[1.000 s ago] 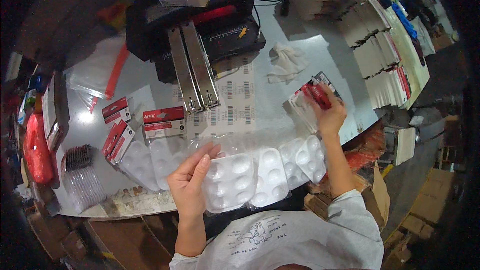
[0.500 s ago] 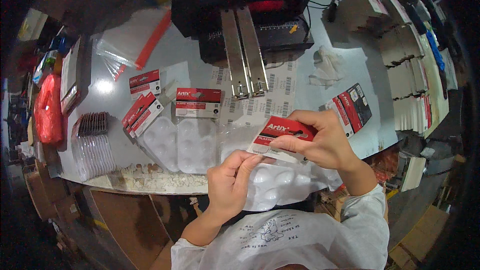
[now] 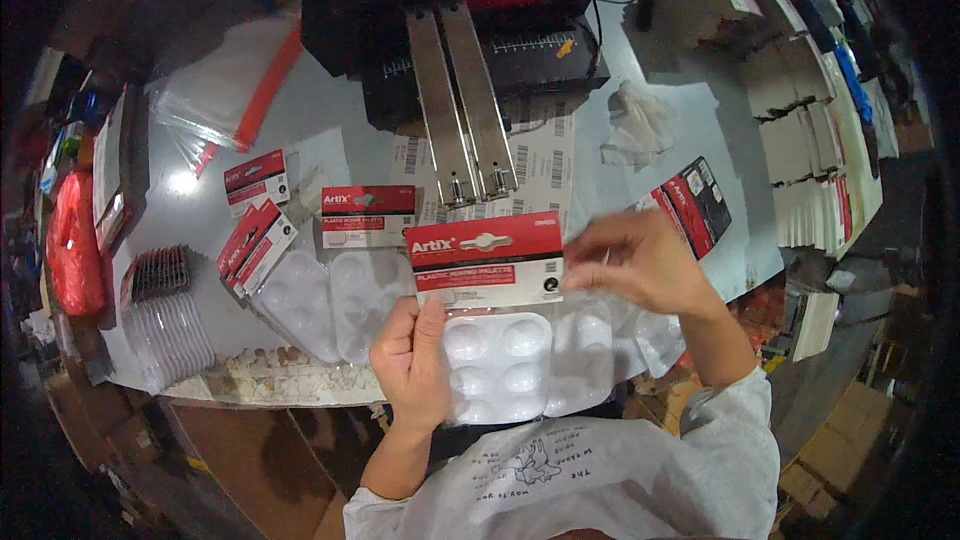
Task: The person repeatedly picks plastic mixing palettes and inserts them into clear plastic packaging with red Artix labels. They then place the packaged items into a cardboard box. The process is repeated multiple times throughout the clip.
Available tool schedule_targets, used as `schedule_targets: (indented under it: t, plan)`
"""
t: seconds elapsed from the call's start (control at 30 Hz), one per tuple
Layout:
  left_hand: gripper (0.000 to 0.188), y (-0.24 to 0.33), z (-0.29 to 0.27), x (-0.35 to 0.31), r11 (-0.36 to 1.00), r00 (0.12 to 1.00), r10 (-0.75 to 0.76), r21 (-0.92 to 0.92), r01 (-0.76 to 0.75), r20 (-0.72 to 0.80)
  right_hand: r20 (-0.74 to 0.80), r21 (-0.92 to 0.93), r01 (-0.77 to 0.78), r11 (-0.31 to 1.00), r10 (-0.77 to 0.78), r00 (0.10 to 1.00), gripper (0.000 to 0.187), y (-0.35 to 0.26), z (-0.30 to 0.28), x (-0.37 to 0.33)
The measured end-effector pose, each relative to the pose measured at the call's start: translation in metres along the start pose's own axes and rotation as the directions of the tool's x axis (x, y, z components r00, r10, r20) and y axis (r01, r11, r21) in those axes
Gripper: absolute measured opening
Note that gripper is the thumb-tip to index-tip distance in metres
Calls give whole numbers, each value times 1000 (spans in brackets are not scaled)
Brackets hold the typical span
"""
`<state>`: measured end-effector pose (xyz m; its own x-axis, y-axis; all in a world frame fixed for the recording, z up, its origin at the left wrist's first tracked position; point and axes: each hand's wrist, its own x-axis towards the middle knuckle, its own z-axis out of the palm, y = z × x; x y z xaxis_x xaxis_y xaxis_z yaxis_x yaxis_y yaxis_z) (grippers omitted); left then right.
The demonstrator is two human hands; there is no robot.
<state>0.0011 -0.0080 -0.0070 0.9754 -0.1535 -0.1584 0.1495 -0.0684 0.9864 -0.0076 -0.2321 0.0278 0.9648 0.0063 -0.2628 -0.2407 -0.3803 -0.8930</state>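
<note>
My left hand [image 3: 412,362] grips the left edge of a white plastic palette [image 3: 497,365] with round wells, held above the table's near edge. My right hand [image 3: 640,260] pinches the right end of a red and white header card [image 3: 486,258] that lies across the palette's top. Both hands hold the card against the palette. More white palettes [image 3: 330,300] lie on the table behind, one with a red card [image 3: 367,215] on top.
A black machine with two metal rails [image 3: 460,90] stands at the back. Loose red cards [image 3: 255,205] lie left, a stack of red and black cards [image 3: 695,202] right. Clear bags [image 3: 215,95], a red bag [image 3: 75,245] and piles of flat cartons [image 3: 800,150] surround the grey table [image 3: 330,120].
My right hand picked a red card from the stack at right and brought it over the palette. My left hand lifted the palette up under the card.
</note>
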Motion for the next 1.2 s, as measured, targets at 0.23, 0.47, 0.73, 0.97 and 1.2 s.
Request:
schedule_targets:
  t: [0.23, 0.47, 0.73, 0.97, 1.2]
  plan:
    - [26, -9, -2, -6, 997, 995, -67, -45, 64, -77, 307, 338, -345, 876, 244, 920, 21, 17, 14, -15]
    - [29, -19, 2, 37, 959, 998, 8, 282, 9, -57, 158, 606, -326, 726, 292, 943, 20, 32, 33, 17]
    - [28, -42, 15, 62, 978, 993, -26, 203, 48, -113, 17, 660, -203, 723, 256, 967, 20, 51, 38, 41]
    - [16, -41, -30, 65, 375, 875, 457, 859, -350, 157, -465, -430, -16, 903, -206, 861, 42, 60, -9, 11]
    - [23, -9, -70, 36, 157, 910, 399, 986, 52, -112, -664, -629, -483, 610, -97, 742, 108, 131, -35, -33]
